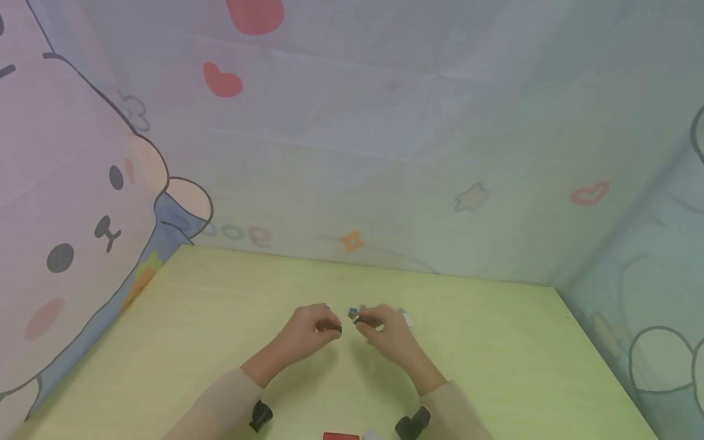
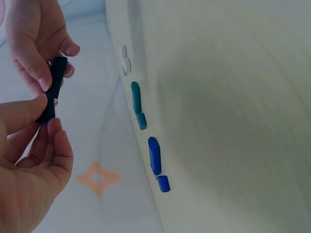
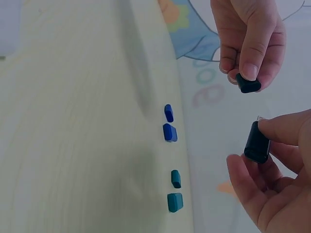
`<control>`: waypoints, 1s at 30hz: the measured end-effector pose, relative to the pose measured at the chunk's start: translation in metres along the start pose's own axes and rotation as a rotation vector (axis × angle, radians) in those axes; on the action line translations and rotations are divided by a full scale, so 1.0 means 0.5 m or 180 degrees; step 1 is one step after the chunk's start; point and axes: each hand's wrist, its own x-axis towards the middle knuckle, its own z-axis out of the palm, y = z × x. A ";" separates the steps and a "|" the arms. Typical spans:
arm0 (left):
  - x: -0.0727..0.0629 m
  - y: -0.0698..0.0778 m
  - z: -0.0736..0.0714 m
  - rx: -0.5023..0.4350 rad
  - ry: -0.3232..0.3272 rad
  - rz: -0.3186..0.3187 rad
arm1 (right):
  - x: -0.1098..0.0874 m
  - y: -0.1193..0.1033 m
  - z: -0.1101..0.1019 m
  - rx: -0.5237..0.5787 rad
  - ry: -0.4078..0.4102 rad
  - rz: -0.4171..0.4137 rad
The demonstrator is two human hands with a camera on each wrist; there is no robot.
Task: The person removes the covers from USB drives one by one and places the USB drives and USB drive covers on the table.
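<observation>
Both hands are raised over the table, close together. My right hand (image 1: 392, 333) pinches a dark USB flash drive (image 3: 257, 142) between thumb and fingers; a bit of its metal plug shows at the top in the right wrist view. A short dark cap (image 3: 249, 84) is pinched in my left hand (image 1: 310, 328). The right wrist view shows the two pieces apart, while in the left wrist view they overlap. Beyond the hands lie a blue flash drive (image 2: 154, 155) with its blue cap (image 2: 164, 183) and a teal flash drive (image 2: 136, 97) with its teal cap (image 2: 141, 121).
A white flash drive (image 2: 125, 60) lies past the teal one, toward the right. At the near edge of the pale yellow table (image 1: 495, 354) are a red object (image 1: 341, 436) and a whitish one (image 1: 371, 434). A printed cloth backdrop (image 1: 352, 153) stands behind.
</observation>
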 end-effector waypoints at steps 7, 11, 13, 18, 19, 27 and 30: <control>0.008 -0.016 0.009 -0.0084 -0.0010 -0.0229 | 0.012 0.014 0.011 -0.0050 0.0033 0.0165; 0.009 -0.026 0.014 -0.0118 0.0012 -0.0302 | 0.022 0.025 0.024 0.0042 0.0010 0.0310; 0.008 -0.033 0.016 -0.0091 0.0016 -0.0321 | 0.027 0.030 0.031 0.0052 -0.0008 0.0351; 0.007 -0.050 0.023 0.0005 0.0064 -0.0402 | 0.036 0.040 0.047 0.0041 -0.0063 0.0385; 0.007 -0.053 0.025 0.0020 0.0078 -0.0420 | 0.038 0.042 0.050 0.0038 -0.0070 0.0385; 0.008 -0.069 0.030 0.0043 0.0058 -0.0572 | 0.043 0.056 0.068 0.0028 -0.0127 0.0425; 0.008 -0.073 0.031 0.0041 0.0018 -0.0627 | 0.043 0.059 0.072 0.0033 -0.0146 0.0448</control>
